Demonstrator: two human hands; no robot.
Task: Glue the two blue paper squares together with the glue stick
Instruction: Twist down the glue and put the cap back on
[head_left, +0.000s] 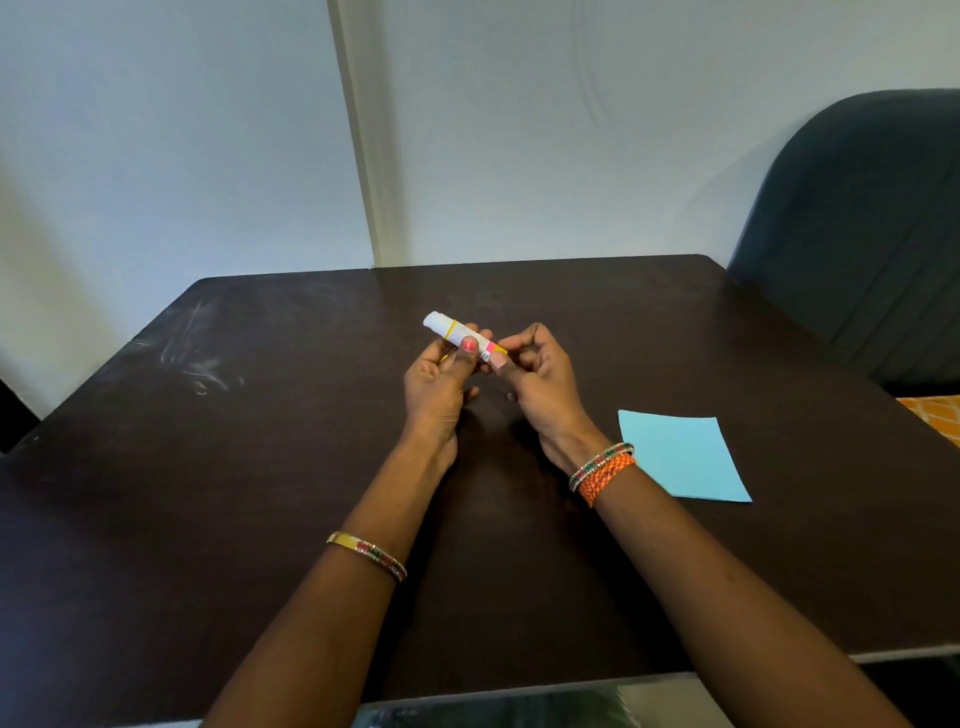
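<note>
Head view: both hands raised over the middle of a dark brown table (260, 467), holding a glue stick (457, 335) between them, clear of the tabletop. Left hand (441, 384) grips the white body of the stick, thumb with pink-painted nail pressed on the near side, fingers curled behind it. Right hand (535, 379) pinches the yellow/pink end of the stick with thumb and forefinger, other fingers curled loosely into the palm. Stick lies roughly level, white rounded end pointing up-left, away from the right hand; cannot tell whether the cap is on or off. Blue paper (683, 457) lies flat on the table just right of the right wrist, untouched by either hand; looks like one sheet, cannot tell if two squares are stacked. Gold bangle (366, 553) on the left forearm; beaded bangle and orange woven band (605, 473) on the right wrist. Pale scuff marks (195, 358) on the table's left part. Dark upholstered chair (872, 223) at the table's far right corner. White wall (156, 130) behind, with a vertical cream trim strip (358, 130).
</note>
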